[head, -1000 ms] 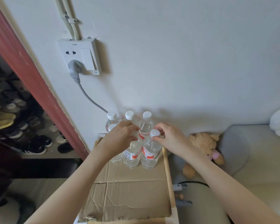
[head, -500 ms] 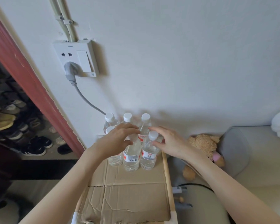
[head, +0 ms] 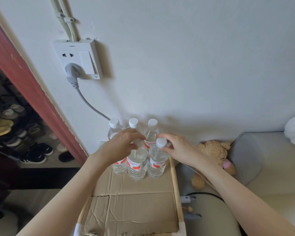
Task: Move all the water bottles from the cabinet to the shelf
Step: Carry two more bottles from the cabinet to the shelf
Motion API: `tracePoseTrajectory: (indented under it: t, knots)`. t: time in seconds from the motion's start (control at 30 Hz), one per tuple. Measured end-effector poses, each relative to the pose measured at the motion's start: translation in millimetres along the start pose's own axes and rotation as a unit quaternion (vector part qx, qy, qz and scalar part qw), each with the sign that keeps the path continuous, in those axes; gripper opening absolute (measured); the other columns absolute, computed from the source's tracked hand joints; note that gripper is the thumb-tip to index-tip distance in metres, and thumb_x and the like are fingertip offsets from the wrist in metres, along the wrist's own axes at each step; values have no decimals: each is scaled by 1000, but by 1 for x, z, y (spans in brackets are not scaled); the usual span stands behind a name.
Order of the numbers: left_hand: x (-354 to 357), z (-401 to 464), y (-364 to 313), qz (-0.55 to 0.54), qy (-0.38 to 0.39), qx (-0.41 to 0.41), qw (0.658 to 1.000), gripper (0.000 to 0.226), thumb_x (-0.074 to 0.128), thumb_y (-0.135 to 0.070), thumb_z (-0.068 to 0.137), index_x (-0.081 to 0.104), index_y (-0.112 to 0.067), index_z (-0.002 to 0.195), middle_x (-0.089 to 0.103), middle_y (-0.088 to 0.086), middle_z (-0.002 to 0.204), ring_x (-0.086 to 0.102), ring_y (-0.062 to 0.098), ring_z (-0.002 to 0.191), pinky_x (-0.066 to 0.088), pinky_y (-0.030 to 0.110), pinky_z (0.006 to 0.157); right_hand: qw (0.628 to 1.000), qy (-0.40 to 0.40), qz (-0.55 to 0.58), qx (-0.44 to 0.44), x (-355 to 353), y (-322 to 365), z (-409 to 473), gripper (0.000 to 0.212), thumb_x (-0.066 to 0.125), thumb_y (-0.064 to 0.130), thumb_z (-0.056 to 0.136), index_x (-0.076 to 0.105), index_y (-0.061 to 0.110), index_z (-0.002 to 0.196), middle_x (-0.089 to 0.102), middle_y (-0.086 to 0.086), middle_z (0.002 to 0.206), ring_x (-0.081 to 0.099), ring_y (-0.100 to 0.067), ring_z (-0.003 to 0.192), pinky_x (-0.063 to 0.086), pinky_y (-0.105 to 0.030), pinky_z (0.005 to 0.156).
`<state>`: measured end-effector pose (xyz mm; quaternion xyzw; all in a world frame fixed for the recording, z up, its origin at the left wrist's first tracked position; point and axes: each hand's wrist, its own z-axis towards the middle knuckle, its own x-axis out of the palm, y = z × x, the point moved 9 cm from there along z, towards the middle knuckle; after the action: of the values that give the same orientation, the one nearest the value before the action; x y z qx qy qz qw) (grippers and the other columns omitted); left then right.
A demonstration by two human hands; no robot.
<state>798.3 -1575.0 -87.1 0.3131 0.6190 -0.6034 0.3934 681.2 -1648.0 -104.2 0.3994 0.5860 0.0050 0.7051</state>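
Observation:
Several clear water bottles with white caps and red-and-white labels stand clustered at the far end of a cardboard-lined shelf top (head: 134, 206), against the wall. The back row (head: 152, 123) shows three caps. My left hand (head: 121, 145) curls over the top of the front middle bottle (head: 137, 166) and hides its cap. The fingers of my right hand (head: 177, 148) pinch the neck of the front right bottle (head: 157, 161), just under its cap. A front left bottle (head: 119, 166) stands partly behind my left wrist.
A wall socket (head: 78, 58) with a grey plug and cable (head: 89, 101) hangs above the bottles. A red door frame (head: 29, 86) and shoes (head: 34, 150) lie to the left. A teddy bear (head: 213, 150) and grey cushion (head: 245, 154) sit right of the shelf's wooden rail (head: 176, 189).
Both hands stay at the tops of the front bottles. My right fingers opened briefly and now close on the neck of the front right bottle. The bottles stand where they were.

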Motion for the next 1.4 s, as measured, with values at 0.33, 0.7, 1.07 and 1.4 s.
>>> tracePoseTrajectory:
  t: [0.33,0.7,1.07,1.4]
  knots:
    - [3,2,1,24,21,-39,999,40,67,-18,79,53,-17,116,52,1,116,45,17,108,35,25,87,1000,-6,-2,15,2,3,2,41,61,23,85,48,20,123,55,-1,122,57,-22,103,43,-32,88]
    - [-6,1,6,28,-31,-95,995,38,68,-9,76,55,-10,112,54,7,113,46,23,105,39,32,88,999,-28,3,22,-2,4,7,34,65,27,81,56,15,112,59,-4,112,53,-23,102,37,-29,80]
    - [-9,3,2,55,-44,-97,993,40,66,-7,77,56,-9,116,55,11,115,46,27,108,34,29,87,999,-43,17,2,2,12,15,29,64,22,82,55,14,108,60,-7,109,54,-26,99,37,-31,78]
    - [-10,2,6,46,-67,-86,993,40,66,-7,78,55,-9,116,55,10,115,47,26,107,36,30,87,998,-57,13,-12,5,12,18,28,61,21,84,53,13,110,59,-6,109,52,-24,97,28,-24,68]
